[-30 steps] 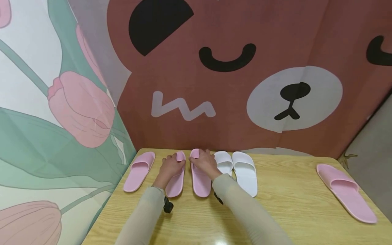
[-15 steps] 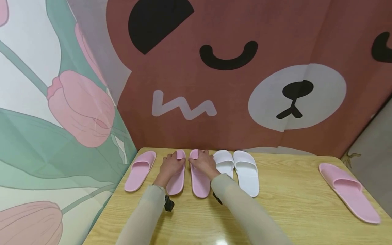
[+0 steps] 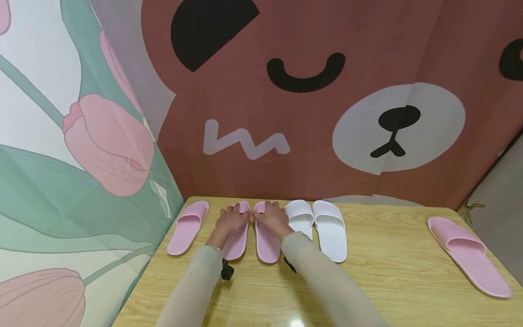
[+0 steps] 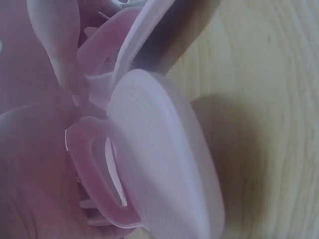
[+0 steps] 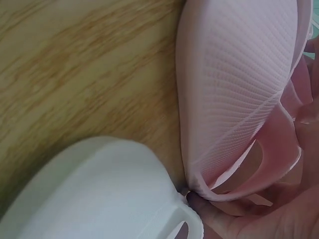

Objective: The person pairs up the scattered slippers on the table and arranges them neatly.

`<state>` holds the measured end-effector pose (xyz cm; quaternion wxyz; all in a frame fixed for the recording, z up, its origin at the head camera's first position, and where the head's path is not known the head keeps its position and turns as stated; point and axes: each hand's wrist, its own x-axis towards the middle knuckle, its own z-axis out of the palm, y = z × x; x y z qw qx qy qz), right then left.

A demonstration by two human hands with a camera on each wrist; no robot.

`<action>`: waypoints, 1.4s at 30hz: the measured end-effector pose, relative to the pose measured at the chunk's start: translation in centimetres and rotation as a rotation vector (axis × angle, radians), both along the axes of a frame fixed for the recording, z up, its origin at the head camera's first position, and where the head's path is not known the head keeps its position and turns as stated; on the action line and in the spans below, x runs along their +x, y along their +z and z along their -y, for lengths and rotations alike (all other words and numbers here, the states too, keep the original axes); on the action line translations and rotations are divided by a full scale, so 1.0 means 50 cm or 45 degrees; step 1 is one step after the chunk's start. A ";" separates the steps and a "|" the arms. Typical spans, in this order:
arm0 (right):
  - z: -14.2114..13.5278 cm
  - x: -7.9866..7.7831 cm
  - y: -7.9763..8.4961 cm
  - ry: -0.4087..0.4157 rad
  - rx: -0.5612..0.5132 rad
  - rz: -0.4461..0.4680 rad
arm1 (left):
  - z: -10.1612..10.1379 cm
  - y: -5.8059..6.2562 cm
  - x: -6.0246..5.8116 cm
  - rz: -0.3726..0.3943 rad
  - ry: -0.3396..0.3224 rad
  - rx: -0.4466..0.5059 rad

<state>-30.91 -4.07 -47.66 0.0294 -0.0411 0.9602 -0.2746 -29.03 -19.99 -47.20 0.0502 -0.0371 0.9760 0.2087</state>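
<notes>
Two pink slippers lie side by side near the back edge of the table, a narrow gap between them. My left hand (image 3: 230,223) grips the left one (image 3: 236,247) over its strap, with the thumb along the inner side. Across the strap of the right one (image 3: 267,250), my right hand (image 3: 273,219) holds on in the same way. In the left wrist view the sole of a pink slipper (image 4: 154,149) fills the middle. The right wrist view has my fingers around the strap end of a ribbed pink slipper (image 5: 234,74), beside a white slipper (image 5: 99,189).
A pair of white slippers (image 3: 332,240) stands just right of my right hand. One pink slipper (image 3: 184,234) lies at the left end, another (image 3: 470,259) at the right end of the wooden table (image 3: 384,254). A bear-print wall (image 3: 310,177) rises behind.
The left-hand slipper has moved slightly forward and right, narrowing the gap to the other pink one. Both hands have kept their hold. The head view has shifted a little.
</notes>
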 end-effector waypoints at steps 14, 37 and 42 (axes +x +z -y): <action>0.003 -0.001 -0.002 0.155 0.138 0.013 | 0.002 0.008 0.003 0.037 -0.049 0.025; 0.010 0.009 -0.005 0.183 0.223 0.028 | -0.007 -0.013 0.008 0.061 -0.089 -0.121; 0.015 0.011 -0.006 0.177 0.214 0.053 | -0.007 -0.018 0.008 0.034 -0.096 -0.159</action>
